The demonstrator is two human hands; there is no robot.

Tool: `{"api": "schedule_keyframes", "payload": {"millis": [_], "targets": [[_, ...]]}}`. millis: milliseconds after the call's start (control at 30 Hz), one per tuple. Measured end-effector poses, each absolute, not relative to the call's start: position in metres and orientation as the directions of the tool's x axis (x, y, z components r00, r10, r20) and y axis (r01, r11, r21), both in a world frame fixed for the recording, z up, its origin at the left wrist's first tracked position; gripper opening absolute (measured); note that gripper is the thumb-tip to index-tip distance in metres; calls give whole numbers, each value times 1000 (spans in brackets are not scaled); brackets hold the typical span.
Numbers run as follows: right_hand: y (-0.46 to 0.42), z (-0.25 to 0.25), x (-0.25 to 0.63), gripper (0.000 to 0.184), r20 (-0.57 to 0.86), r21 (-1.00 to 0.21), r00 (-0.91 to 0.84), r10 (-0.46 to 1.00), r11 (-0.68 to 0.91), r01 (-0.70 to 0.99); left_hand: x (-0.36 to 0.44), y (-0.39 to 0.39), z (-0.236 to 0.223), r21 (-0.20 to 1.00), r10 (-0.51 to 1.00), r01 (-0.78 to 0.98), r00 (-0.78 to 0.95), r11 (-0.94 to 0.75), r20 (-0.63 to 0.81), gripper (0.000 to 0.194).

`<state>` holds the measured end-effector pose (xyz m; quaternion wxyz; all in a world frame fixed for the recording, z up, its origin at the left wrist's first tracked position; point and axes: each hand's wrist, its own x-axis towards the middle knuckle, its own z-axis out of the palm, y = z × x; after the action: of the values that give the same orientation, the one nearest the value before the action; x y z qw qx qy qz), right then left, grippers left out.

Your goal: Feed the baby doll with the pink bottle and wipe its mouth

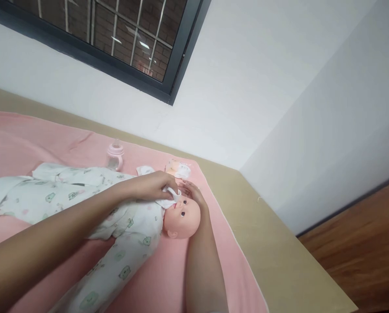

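Observation:
A baby doll [183, 221] lies on its back in a white onesie [132, 221] printed with green and pink figures. My left hand [155, 184] reaches across its chest, fingers pinched on a white cloth [168, 202] at the doll's mouth and chin. Around the top and far side of the doll's head curves my right hand [194, 193]. Its fingers are stretched out and lie against or close to the head; part of the palm is hidden behind it. The doll's far sleeve [145, 170] shows beyond my left hand.
A pink blanket [168, 269] covers much of the wooden tabletop [256, 217]. Behind the doll stands a pink-topped baby bottle [115, 154] with a handle. A small printed packet [179, 168] lies near the far edge. White walls and a dark-framed window [171, 82] border the table.

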<state>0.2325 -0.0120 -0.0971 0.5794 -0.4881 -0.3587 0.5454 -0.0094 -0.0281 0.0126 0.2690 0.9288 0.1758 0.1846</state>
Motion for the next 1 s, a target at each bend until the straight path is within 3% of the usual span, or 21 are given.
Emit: {"api": "schedule_keyframes", "payload": {"millis": [233, 733, 1000], "targets": [[-15, -97, 231, 39, -99, -950, 138, 986, -52, -309, -10, -27, 10, 573, 368, 210, 914, -792, 173, 16], [-9, -100, 234, 42, -126, -948, 152, 980, -74, -311, -11, -30, 16, 535, 456, 296, 869, -791, 193, 13], [-20, -95, 228, 35, -94, -958, 157, 983, -46, -285, -9, -24, 7, 543, 489, 302, 839, -783, 239, 15]]}}
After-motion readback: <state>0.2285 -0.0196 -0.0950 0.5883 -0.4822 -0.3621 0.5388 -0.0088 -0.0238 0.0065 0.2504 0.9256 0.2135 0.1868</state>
